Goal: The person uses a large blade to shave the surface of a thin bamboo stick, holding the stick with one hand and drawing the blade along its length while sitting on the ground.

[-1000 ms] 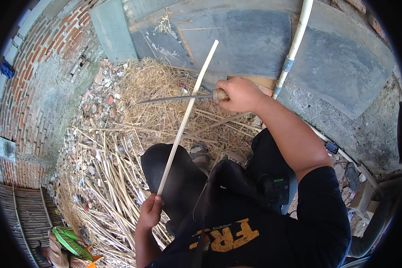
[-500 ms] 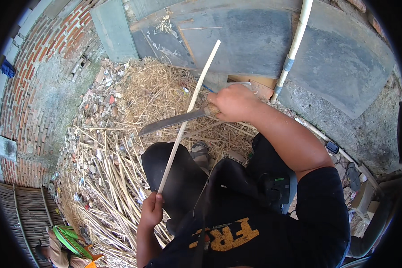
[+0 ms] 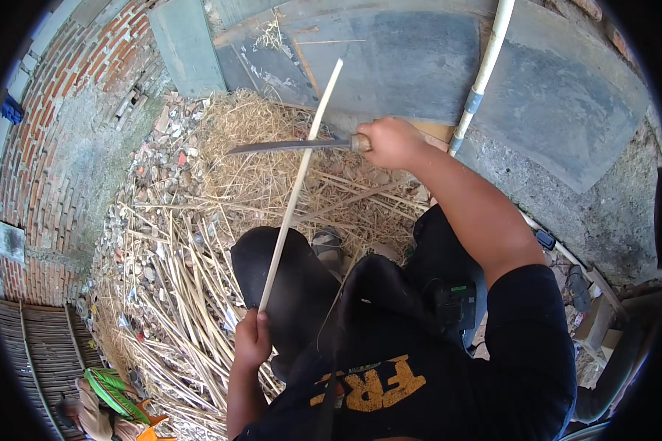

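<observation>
My left hand [image 3: 253, 339] is closed round the near end of a long pale strip of split wood or bamboo [image 3: 293, 204]. The strip slants up and away across my left knee, its far end raised in front of me. My right hand [image 3: 394, 144] grips the wooden handle of a machete [image 3: 290, 146]. Its long dark blade points left and lies across the upper part of the strip. From this angle the blade appears to touch the strip.
Long split strips [image 3: 191, 294] lie over rubble to my left. A heap of thin shavings [image 3: 250, 140] sits ahead. Grey panels [image 3: 419, 66] and a white pipe [image 3: 489, 70] stand beyond, a brick wall [image 3: 59, 147] at left. Another person [image 3: 107, 404] is at the lower left.
My right hand has moved the machete farther up the strip, away from me, and its blade now lies more level. The strip's far end has shifted slightly left. My left hand keeps its hold.
</observation>
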Demonstrator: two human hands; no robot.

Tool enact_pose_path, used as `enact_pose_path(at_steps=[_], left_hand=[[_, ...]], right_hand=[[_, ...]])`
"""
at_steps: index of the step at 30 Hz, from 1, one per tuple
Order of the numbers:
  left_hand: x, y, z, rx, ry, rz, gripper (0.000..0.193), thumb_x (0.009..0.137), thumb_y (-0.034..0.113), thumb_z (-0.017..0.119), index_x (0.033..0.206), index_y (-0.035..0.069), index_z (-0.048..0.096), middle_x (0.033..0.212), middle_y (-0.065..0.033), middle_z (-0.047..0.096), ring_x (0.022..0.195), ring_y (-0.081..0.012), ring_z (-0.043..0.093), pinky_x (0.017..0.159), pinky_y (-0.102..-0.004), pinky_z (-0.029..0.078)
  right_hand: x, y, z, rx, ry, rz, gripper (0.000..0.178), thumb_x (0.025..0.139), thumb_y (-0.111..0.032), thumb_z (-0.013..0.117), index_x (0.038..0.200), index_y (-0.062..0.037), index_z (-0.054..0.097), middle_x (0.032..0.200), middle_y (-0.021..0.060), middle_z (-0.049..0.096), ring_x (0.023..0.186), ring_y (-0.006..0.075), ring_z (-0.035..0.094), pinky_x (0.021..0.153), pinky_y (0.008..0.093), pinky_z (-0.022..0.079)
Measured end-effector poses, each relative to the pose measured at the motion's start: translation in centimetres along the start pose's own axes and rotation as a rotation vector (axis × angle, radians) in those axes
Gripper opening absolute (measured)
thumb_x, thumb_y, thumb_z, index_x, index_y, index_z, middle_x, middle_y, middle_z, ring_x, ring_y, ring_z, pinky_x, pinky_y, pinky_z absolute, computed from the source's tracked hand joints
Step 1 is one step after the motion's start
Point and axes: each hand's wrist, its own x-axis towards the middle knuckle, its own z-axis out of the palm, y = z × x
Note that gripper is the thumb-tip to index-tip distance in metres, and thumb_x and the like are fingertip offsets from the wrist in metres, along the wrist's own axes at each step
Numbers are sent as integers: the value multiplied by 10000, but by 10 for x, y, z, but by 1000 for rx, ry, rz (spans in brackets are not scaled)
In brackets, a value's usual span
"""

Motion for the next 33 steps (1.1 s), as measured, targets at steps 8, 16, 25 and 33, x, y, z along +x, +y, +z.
enact_pose_path(at_steps=[8,16,25,33], left_hand=[[-2,0,-4,-58,16,3,411,1060,304,436,811,-8,533,625,-194,554,571,-336,564,577,-437,437],[1,9,-8,-24,-28,-16,400,1061,302,438,828,-4,547,643,-196,570,601,-353,583,595,-432,447],[0,0,-6,-129,-44,-20,396,1063,289,442,823,-6,554,639,-165,565,599,-271,575,594,-389,443],[2,2,-7,-70,-18,-25,404,1067,288,437,812,-6,545,615,-153,547,577,-245,551,580,-394,437]], right_hand=[[-11,-43,-8,-111,-52,-140,256,792,-183,669,1043,-134,678,860,111,720,828,332,712,738,469,572],[5,-7,7,-131,40,-46,210,784,-173,664,988,-123,669,813,125,709,808,328,709,712,464,566],[-7,-36,9,-172,40,-424,178,771,-184,685,931,-115,647,790,115,692,789,325,701,710,480,556],[10,-1,22,-146,178,-119,156,725,-171,696,855,-108,634,726,111,671,721,321,689,656,473,543]])
